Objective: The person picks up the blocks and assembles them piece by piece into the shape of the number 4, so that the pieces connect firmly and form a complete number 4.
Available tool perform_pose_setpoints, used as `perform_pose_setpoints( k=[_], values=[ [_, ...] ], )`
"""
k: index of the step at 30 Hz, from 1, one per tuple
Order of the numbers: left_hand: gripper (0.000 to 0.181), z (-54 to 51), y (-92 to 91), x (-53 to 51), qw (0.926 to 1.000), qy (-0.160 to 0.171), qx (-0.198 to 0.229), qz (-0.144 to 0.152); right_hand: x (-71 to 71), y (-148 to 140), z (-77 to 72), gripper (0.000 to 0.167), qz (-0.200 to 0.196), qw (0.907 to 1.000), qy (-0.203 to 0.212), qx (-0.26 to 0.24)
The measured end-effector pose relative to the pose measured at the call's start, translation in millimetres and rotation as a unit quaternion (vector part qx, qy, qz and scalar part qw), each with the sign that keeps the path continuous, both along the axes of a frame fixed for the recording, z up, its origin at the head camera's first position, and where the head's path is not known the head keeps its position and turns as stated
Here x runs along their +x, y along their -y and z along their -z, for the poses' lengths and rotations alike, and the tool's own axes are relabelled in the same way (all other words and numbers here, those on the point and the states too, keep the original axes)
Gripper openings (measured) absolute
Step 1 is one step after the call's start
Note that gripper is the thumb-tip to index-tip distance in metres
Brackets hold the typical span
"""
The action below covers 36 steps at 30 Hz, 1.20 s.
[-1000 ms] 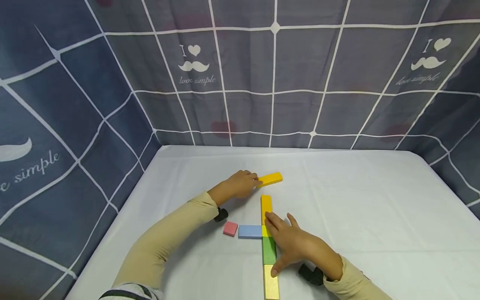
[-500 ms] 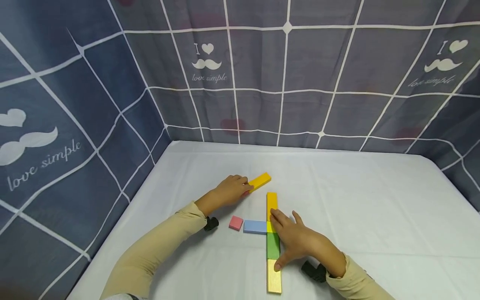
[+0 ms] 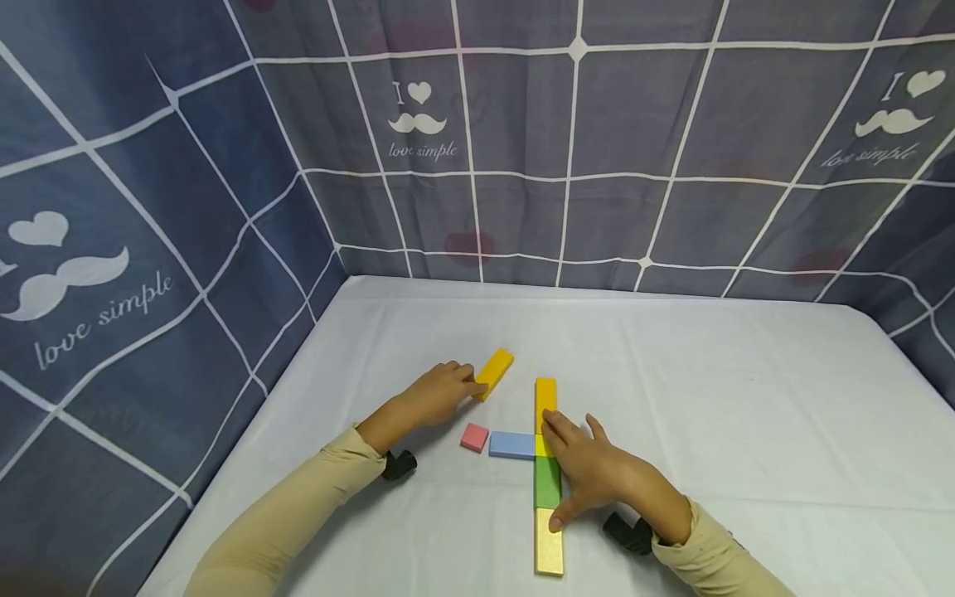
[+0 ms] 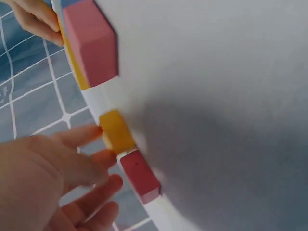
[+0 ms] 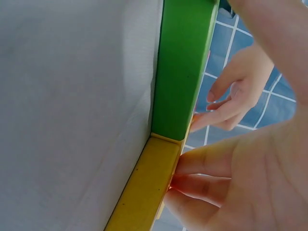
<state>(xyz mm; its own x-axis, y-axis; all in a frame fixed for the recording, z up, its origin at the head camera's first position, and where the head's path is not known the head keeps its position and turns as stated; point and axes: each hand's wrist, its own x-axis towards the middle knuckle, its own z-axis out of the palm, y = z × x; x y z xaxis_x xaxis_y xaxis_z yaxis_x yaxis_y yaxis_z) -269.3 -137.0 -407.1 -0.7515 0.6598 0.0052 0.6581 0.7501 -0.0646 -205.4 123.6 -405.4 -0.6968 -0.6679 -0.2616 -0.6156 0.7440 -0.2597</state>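
Note:
My left hand pinches the near end of a yellow-orange block at its fingertips, on the white table. Beside that block's end, a dark red block shows in the left wrist view; the hand hides it in the head view. My right hand lies spread along a straight row, fingertips touching its upper part and thumb on the pale yellow block. Also in this row are a green block, a small yellow block and a yellow-orange block. A blue block meets the row's left side.
A small pink-red block lies just left of the blue one, slightly turned. The white tabletop ends at a grey checked curtain behind and at the left. A dark camera sits at my right wrist.
My left hand has drawn back to the left and nearer with the yellow-orange block, which has turned to a steeper angle. The right hand keeps its place on the row; the head view has shifted.

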Motion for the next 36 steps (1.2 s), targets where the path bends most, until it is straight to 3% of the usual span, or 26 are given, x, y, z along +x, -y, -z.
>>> perform_pose_setpoints(
  k=[5, 10, 18, 25, 36],
  values=[
    [0.047, 2.7, 4.0, 2.2, 0.9990, 0.025, 0.037, 0.004, -0.7, 0, 1.4, 0.126, 0.001, 1.0000, 0.001, 0.001],
    [0.051, 6.5, 8.1, 4.8, 0.9989, 0.038, 0.026, 0.011, -1.1, 0, 2.8, 0.125, -0.007, 1.0000, -0.003, -0.001],
    [0.044, 5.8, 4.5, 13.2, 0.9993, -0.003, 0.029, 0.023, -1.7, 0, 0.7, 0.126, -0.001, 1.0000, -0.003, 0.004],
    [0.042, 7.0, -0.2, 21.8, 0.9996, -0.018, 0.015, 0.018, -1.2, -1, 0.0, 0.126, -0.002, 1.0000, 0.001, 0.000],
    [0.037, 11.1, 0.3, 26.2, 0.9966, -0.061, 0.038, 0.041, -2.1, -1, 1.1, 0.127, -0.001, 1.0000, -0.002, 0.008]
  ],
)
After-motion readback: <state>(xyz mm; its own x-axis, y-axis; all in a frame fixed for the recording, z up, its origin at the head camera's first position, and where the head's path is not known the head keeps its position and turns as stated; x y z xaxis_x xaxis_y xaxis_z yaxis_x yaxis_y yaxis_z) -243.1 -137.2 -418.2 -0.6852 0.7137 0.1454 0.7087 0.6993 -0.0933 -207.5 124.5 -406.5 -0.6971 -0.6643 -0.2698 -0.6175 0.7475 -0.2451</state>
